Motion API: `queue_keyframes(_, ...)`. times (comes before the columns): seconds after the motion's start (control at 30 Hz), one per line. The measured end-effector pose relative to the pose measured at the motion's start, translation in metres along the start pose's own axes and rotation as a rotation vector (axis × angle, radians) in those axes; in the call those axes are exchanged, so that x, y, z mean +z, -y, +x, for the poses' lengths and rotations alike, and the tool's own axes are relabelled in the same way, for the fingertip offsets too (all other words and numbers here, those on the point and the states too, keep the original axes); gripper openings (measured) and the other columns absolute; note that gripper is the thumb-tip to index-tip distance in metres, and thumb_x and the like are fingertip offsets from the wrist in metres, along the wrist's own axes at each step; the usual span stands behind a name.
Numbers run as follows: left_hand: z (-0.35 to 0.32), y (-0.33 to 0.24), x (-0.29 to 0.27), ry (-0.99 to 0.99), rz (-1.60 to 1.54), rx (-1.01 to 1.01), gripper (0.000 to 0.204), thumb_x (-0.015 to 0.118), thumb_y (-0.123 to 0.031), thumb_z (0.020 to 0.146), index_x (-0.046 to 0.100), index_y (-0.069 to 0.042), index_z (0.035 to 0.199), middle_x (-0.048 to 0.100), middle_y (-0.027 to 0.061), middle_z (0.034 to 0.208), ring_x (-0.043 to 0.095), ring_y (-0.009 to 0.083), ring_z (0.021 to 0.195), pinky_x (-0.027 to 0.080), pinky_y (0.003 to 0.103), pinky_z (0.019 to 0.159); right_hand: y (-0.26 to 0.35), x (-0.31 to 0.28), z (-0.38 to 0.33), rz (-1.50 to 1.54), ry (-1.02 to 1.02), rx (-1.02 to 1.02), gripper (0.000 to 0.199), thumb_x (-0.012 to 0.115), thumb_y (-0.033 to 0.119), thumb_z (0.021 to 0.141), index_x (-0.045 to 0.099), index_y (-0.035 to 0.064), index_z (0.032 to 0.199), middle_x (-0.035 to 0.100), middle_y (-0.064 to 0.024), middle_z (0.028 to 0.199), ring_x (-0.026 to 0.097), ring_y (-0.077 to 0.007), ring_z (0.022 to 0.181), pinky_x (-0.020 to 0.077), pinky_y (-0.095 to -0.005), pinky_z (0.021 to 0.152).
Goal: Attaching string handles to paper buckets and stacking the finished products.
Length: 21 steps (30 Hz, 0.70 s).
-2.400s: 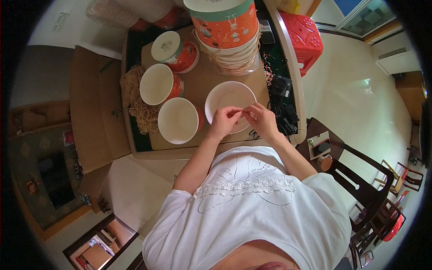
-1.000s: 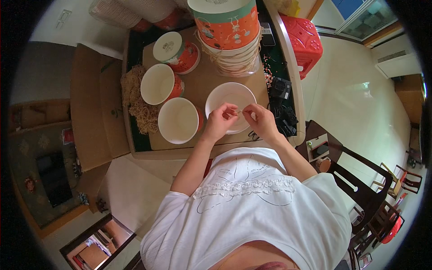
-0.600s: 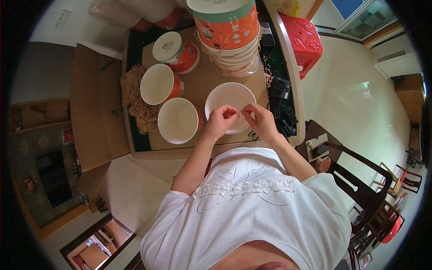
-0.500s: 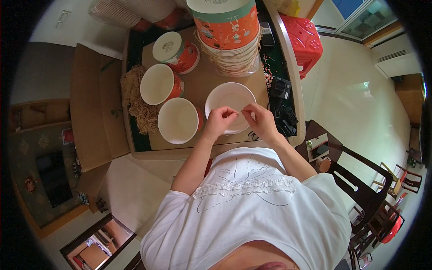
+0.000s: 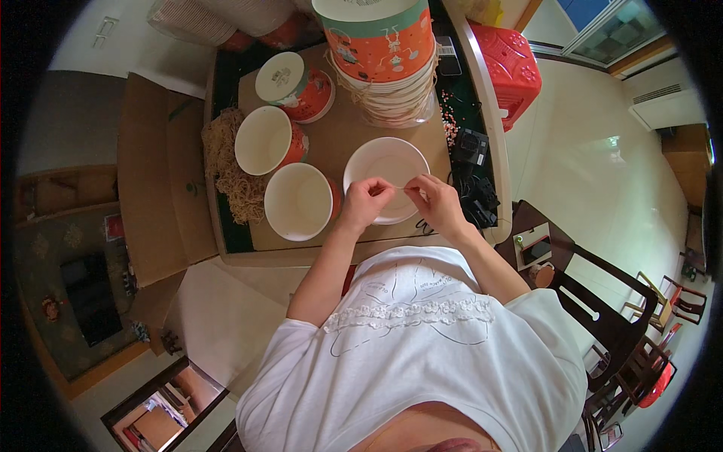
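Note:
My left hand (image 5: 366,202) and my right hand (image 5: 437,203) face each other over the near edge of a white-lined paper bucket (image 5: 382,155). Each is closed in a pinch, and a thin pale strand (image 5: 399,187) stretches across the short gap between their fingertips. Left of this bucket stand two upright orange paper buckets, a nearer one (image 5: 298,200) and a farther one (image 5: 265,140). Beyond them an upside-down bucket (image 5: 315,96) shows its base. A pile of tan shredded filler (image 5: 228,169) lies along the table's left side, apart from my hands.
A tall bucket stack (image 5: 380,56) with tan strands around it stands at the far middle. Black devices (image 5: 472,148) and cables line the right edge beside small pink beads (image 5: 449,124). A red stool (image 5: 506,74) is beyond the table; a cardboard box (image 5: 154,181) is left.
My fingertips have drawn slightly apart, and the strand between them now shows more clearly as a taut line. The buckets have stayed in place.

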<state>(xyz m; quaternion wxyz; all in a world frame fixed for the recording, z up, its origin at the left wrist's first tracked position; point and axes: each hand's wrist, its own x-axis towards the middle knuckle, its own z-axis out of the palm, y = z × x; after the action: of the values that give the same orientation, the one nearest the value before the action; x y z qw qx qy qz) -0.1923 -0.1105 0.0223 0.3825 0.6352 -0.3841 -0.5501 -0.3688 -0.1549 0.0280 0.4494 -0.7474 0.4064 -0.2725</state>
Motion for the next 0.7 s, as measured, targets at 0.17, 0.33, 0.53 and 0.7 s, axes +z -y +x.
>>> queue_keyframes(0.17,-0.001,0.001,-0.002,-0.096,0.253,0.085,0.011,0.067,-0.01,0.078,0.067,-0.001,0.085,0.062,0.0,0.072,0.053,0.0051,0.064,0.044,0.021,0.059,0.0,-0.002,-0.002,-0.014,-0.017,-0.056,0.006,0.061,0.008,0.081,0.06,0.0053,0.086,0.061,-0.012,0.083,0.061,-0.033,0.074,0.0493,-0.0377,0.062)
queue_keyframes(0.33,-0.002,-0.006,-0.002,0.001,0.192,0.174,0.01,0.068,-0.01,0.077,0.067,-0.002,0.084,0.061,0.0019,0.072,0.053,0.0065,0.062,0.045,0.024,0.058,-0.002,-0.004,-0.002,-0.059,0.005,-0.045,0.006,0.061,0.009,0.081,0.06,0.0053,0.085,0.06,-0.012,0.082,0.06,-0.0329,0.073,0.0492,-0.0375,0.062)
queue_keyframes(0.53,-0.008,-0.019,0.007,-0.073,0.39,0.298,0.011,0.068,-0.009,0.076,0.067,-0.002,0.084,0.062,0.0093,0.076,0.058,0.0169,0.063,0.047,0.029,0.058,-0.001,-0.002,-0.002,-0.062,0.021,-0.113,0.006,0.061,0.01,0.081,0.061,0.0055,0.085,0.06,-0.0116,0.081,0.06,-0.032,0.073,0.0493,-0.0368,0.061)
queue_keyframes(0.7,-0.016,-0.017,0.0,-0.077,0.417,0.238,0.011,0.068,-0.01,0.078,0.066,-0.001,0.083,0.062,0.007,0.077,0.057,0.0132,0.064,0.047,0.027,0.061,0.0,-0.009,-0.002,-0.089,0.052,-0.083,0.007,0.062,0.01,0.081,0.062,0.0064,0.087,0.061,-0.0106,0.081,0.061,-0.0301,0.072,0.0496,-0.0358,0.061)
